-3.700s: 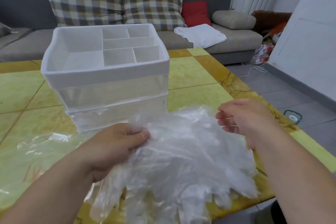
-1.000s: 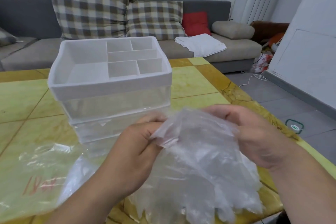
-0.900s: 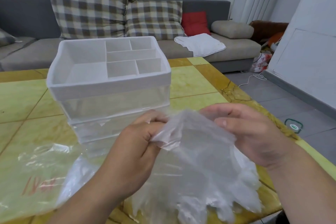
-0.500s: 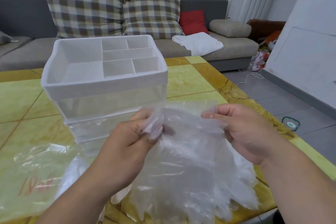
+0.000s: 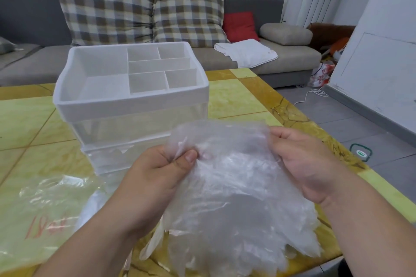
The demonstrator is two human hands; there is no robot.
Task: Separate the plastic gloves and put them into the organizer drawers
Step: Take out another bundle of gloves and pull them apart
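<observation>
A thick bunch of clear plastic gloves (image 5: 234,200) hangs in front of me above the table's near edge, fingers pointing down. My left hand (image 5: 157,177) pinches the bunch's upper left edge between thumb and forefinger. My right hand (image 5: 301,164) grips its upper right edge, fingers curled behind the plastic. Just behind stands the white organizer (image 5: 130,101), with an open divided tray on top and two clear drawers below, both shut. The gloves hide part of the lower drawer front.
An empty clear plastic bag with red writing (image 5: 42,211) lies on the yellow tiled table (image 5: 238,99) at the left. The table's right edge drops to a grey floor. Behind the table runs a grey sofa (image 5: 290,58) with checked cushions.
Both hands have lifted the bunch off the table and taken it by its top edge. In the last half second they spread the top edge wider apart.
</observation>
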